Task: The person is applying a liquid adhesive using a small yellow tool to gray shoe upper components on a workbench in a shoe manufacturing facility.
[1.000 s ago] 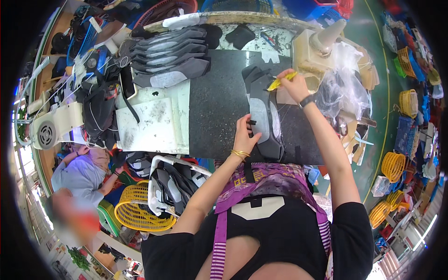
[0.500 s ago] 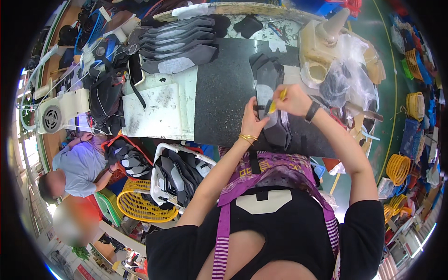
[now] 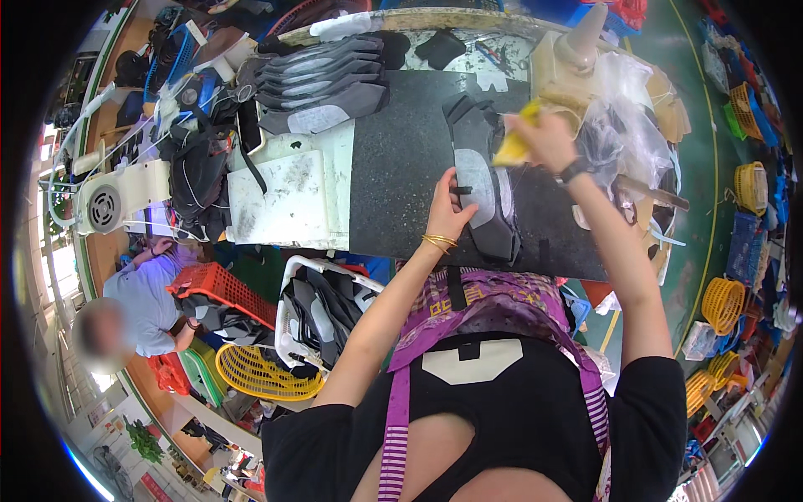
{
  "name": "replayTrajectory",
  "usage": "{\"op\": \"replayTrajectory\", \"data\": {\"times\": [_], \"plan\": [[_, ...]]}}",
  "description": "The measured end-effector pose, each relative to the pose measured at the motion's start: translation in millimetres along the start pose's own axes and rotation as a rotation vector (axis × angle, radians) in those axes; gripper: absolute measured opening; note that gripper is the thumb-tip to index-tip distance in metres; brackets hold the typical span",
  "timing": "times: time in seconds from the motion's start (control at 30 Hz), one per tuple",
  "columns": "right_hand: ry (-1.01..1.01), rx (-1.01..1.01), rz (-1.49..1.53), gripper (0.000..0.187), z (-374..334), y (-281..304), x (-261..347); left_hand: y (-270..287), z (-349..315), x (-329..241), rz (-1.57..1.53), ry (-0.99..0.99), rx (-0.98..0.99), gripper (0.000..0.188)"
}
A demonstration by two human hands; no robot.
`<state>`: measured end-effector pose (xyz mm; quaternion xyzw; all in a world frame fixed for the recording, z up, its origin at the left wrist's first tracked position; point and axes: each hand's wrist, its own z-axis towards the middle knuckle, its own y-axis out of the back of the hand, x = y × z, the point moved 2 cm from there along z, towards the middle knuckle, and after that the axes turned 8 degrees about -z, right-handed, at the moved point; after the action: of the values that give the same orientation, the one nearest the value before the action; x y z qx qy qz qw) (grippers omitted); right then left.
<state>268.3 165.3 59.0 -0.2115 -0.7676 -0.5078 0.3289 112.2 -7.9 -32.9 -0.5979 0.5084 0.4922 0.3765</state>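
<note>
On a black work mat [image 3: 401, 159] lies a stack of long dark grey shaped panels [image 3: 477, 125], the top one with a light grey coated-looking patch. My left hand [image 3: 449, 207] holds the panel's left edge, thumb on its face, near a small black tab. My right hand [image 3: 548, 142] is closed round a yellow brush-like tool [image 3: 515, 144], held above and right of the panels. Motion smears the tool, and its tip is not clear. Beyond my right hand stands a stained, cream-coloured container [image 3: 556, 79] with a cone on top.
Several similar panels [image 3: 322, 84] lie overlapped at the far left of the bench. A white board [image 3: 276, 197] lies left of the mat. Clear plastic bags [image 3: 623, 109] crowd the right side. Below left stand a white basket [image 3: 288, 284] of panels, a red crate [image 3: 226, 284] and another person [image 3: 142, 301].
My right hand has lifted the yellow tool off the panel, up and to the right. My left hand has stayed at the panel's left edge. The person at left has shifted.
</note>
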Motion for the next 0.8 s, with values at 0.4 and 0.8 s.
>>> {"op": "replayTrajectory", "data": {"times": [0.4, 0.8], "plan": [[0.063, 0.06, 0.417, 0.035, -47.8, -35.7, -44.0, -2.7, 0.4, 23.0, -0.085, -0.061, -0.09, 0.081], [0.531, 0.076, -0.064, 0.015, -132.0, -35.1, -89.0, 3.4, 14.2, 7.2, -0.524, 0.175, -0.148, 0.061]]}}
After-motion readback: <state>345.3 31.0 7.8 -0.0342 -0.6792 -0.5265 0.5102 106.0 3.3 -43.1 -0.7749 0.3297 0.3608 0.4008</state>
